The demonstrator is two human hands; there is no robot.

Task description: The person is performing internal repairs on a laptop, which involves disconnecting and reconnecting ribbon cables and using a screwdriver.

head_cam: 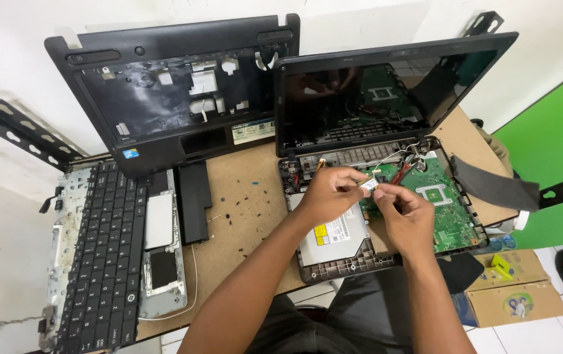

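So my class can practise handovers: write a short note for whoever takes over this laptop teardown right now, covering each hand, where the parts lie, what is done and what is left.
Left hand and right hand: both pinch a small card over the open laptop base.
Parts: green mainboard and silver optical drive sit in the base; screen attached, upright. Keyboard lies at the left of the table; black top cover leans on the wall behind.
Done: keyboard and top cover off.
Left: card in hand, drive, mainboard, loose wires.
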